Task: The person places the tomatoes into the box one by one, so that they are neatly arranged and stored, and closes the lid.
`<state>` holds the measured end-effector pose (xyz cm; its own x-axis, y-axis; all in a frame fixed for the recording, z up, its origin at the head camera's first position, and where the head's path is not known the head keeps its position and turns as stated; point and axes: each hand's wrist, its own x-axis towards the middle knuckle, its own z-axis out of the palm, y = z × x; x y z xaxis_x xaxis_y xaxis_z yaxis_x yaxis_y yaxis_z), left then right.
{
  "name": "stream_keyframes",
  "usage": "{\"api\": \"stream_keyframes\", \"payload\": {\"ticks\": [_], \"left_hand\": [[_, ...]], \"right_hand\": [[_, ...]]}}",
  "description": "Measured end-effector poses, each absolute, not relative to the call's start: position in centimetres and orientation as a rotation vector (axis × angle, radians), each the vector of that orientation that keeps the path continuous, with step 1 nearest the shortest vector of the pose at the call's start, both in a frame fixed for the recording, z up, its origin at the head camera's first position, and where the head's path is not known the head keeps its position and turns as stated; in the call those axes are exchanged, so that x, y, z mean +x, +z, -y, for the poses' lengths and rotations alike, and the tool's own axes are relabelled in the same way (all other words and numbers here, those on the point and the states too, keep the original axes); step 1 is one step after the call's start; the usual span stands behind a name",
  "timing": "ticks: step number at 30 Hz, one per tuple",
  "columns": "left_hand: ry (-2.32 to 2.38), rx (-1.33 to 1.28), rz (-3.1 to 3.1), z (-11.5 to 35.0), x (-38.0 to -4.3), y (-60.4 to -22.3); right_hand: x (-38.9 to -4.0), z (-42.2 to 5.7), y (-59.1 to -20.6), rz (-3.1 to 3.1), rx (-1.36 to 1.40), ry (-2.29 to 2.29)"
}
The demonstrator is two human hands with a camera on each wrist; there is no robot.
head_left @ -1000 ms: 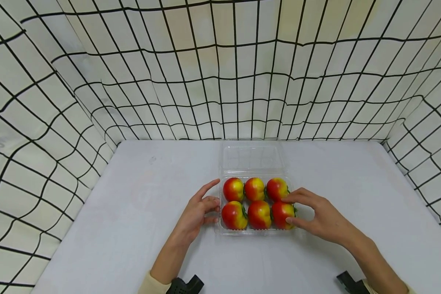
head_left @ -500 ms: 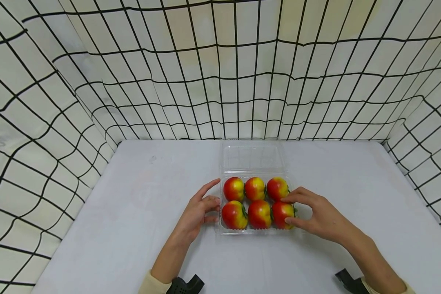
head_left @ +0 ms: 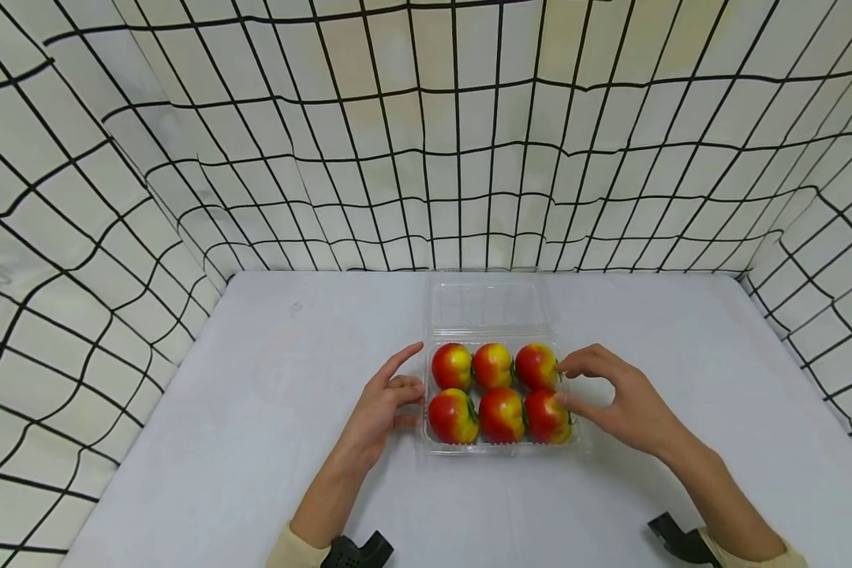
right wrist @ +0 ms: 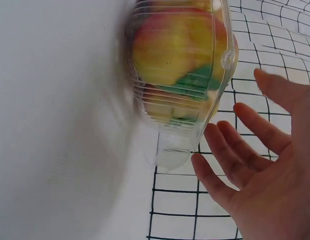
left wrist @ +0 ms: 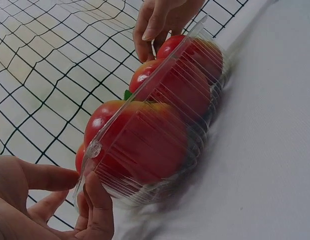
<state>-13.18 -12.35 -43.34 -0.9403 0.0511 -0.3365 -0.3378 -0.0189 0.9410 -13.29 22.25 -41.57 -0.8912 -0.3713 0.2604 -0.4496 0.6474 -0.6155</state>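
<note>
A clear plastic clamshell box (head_left: 468, 451) lies on the table with its lid (head_left: 488, 306) folded back. Two rows of glossy red-and-yellow fruits (head_left: 501, 414) with green leafy stem ends fill it. At the box's left side is my left hand (head_left: 375, 414); in the left wrist view its thumb and a finger (left wrist: 99, 202) pinch the rim. My right hand (head_left: 628, 406) hovers by the right side, fingers relaxed around nothing. The right wrist view shows those fingers (right wrist: 235, 160) spread beside the box wall, close to the rim; whether any touches it I cannot tell.
A white cloth-like surface covers the table (head_left: 312, 355). Black grid netting (head_left: 426, 150) over pale walls encloses the back and both sides. Dark wrist-camera mounts (head_left: 360, 551) sit at both sleeves.
My right hand has let go of the near right fruit and drawn slightly up and right, off it. That fruit stays in the box. The left hand barely moved.
</note>
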Motion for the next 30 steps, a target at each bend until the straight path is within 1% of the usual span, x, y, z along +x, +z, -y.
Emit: {"api": "stream_keyframes", "payload": {"ticks": [7,15,22,30], "left_hand": [[2.002,-0.317,-2.075,12.5,-13.5,-42.9],[1.972,-0.299,-2.164,12.9,-14.6,-42.8],[1.957,-0.237,-2.242,12.8,-15.8,-43.2],[1.979,-0.198,-2.244,12.7,-17.2,-43.7]], "right_hand": [[-14.8,-23.0,-42.2,2.754,0.514,1.222],[-16.2,-23.8,-43.0,2.773,0.374,1.352],[-17.2,-24.1,-43.9,2.741,0.359,1.556],[-18.2,-23.7,-44.2,2.706,0.348,1.683]]}}
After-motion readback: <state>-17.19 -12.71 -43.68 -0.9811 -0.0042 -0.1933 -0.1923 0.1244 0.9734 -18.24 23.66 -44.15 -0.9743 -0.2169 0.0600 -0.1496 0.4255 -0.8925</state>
